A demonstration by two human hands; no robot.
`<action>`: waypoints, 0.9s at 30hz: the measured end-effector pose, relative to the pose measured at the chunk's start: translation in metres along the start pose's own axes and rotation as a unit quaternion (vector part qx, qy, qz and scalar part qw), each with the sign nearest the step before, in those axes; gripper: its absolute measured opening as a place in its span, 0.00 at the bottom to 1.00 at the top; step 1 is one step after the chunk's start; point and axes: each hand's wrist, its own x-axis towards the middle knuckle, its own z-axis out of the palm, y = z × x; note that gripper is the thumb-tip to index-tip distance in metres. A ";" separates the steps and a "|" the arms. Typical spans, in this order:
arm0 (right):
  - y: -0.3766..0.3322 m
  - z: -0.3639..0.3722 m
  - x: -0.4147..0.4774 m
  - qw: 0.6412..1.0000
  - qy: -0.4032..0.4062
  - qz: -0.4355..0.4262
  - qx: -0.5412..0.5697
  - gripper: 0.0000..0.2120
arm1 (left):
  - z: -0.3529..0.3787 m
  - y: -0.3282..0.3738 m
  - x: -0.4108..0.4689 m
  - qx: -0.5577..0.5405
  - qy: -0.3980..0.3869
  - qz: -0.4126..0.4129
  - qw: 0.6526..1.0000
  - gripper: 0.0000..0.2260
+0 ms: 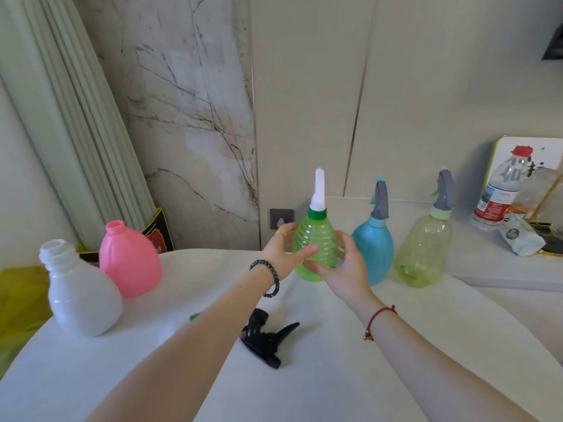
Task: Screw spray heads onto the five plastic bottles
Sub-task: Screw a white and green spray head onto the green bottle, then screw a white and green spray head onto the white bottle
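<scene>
1. The white table (pixel 304 385) carries all five bottles; its near edge is cut off.
2. The white bottle (pixel 82 296) and the pink bottle (pixel 129 260) stand at the left with open necks. Both are opaque, so their insides are hidden.
3. The yellow-green bottle (pixel 422 251) and the blue bottle (pixel 373 254) stand at the right, each with a grey spray head.
4. The green bottle (pixel 315 236) is upright in the middle with a white spray head (pixel 319 190), and looks empty through its wall.
5. The left hand (pixel 281 251) holds it, thumb across the front. The right hand (pixel 344 266) curls round its lower right side.
6. A black spray head (pixel 265 339) lies on the table between the forearms.
7. A small green piece (pixel 195 316) is mostly hidden behind the left forearm.
</scene>
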 end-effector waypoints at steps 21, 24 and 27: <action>-0.018 0.027 -0.038 0.983 0.091 -0.157 -0.015 0.31 | -0.061 -0.014 -0.069 -0.022 0.107 0.085 0.990 0.23; -0.063 0.067 -0.046 0.986 -0.017 -0.166 0.026 0.31 | -0.116 -0.005 -0.106 0.063 0.189 0.148 0.969 0.22; -0.098 0.121 -0.059 0.979 -0.139 -0.131 0.073 0.35 | -0.169 -0.003 -0.137 0.112 0.260 0.166 0.945 0.21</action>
